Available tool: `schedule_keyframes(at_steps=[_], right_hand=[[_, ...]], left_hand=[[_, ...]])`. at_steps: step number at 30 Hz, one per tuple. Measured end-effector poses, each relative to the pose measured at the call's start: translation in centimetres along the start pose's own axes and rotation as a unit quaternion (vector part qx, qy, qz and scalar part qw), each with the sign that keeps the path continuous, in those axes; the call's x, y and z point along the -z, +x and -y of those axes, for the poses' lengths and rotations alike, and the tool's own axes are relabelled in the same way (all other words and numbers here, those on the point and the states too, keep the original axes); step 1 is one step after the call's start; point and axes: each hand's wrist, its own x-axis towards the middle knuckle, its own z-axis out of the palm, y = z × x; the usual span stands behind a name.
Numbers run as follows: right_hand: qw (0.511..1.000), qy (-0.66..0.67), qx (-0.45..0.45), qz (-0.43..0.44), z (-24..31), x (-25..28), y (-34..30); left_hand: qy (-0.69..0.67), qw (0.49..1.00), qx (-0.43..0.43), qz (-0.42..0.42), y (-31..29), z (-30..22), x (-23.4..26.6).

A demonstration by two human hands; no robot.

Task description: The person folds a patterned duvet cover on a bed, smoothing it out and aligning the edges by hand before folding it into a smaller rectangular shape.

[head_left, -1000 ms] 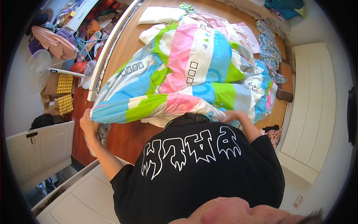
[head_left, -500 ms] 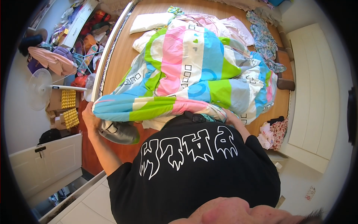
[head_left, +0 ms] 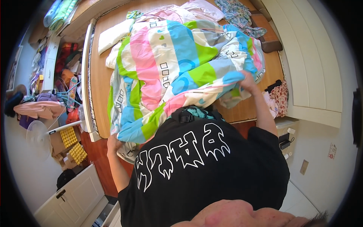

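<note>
A large duvet (head_left: 166,49) with pink, white, blue and green bands lies rumpled over the wooden bed platform (head_left: 99,85). My left hand (head_left: 113,144) is closed on its near left corner, low beside my body. At the near right, my right hand (head_left: 248,82) grips the other end of the near edge and lifts it off the platform. Between the hands the edge runs slanting across in front of my waist. A greyish underside of the fabric hangs below both hands. My fingertips are partly hidden by the folds.
A white pillow (head_left: 115,36) lies at the far left of the platform, a blue floral cloth (head_left: 239,18) at the far right by a brown padded piece (head_left: 270,39). Flowered fabric (head_left: 278,100) sits at the near right corner. On the left stand a fan (head_left: 38,138) and yellow egg trays (head_left: 69,137).
My right hand has moved up, outward to the right and away from my body, pulling its end of the duvet. My left hand has come lower and closer in. The view has turned.
</note>
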Motion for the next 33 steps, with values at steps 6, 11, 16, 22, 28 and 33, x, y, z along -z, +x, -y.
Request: schedule_keyframes(at_steps=[6, 11, 16, 22, 28, 33], right_hand=[[0.976, 0.199, -0.086, -0.03, 5.2, 4.4, -0.6], [0.84, 0.104, -0.48, 0.232, -3.2, 1.9, -12.7], [0.784, 0.235, -0.497, 0.286, -5.1, -3.5, -21.1], [0.841, 0.176, -0.456, 0.23, -9.4, -4.8, -17.1], [0.97, 0.194, -0.149, -0.014, -4.7, -3.9, 1.9], [0.939, -0.083, 0.255, -0.215, 17.1, 5.1, 17.1]], left_hand=[[-0.12, 0.983, -0.088, -0.111, 6.3, -1.7, -1.3], [0.011, 0.996, 0.064, 0.059, 4.6, -2.9, -7.5], [-0.009, 0.964, 0.142, 0.225, -4.3, 1.3, -19.2], [-0.12, 0.959, 0.109, 0.233, -3.1, 4.1, -19.7], [-0.337, 0.913, -0.158, -0.169, 10.5, 3.7, -8.9], [-0.198, 0.738, -0.097, -0.637, 15.2, -3.5, 20.3]])
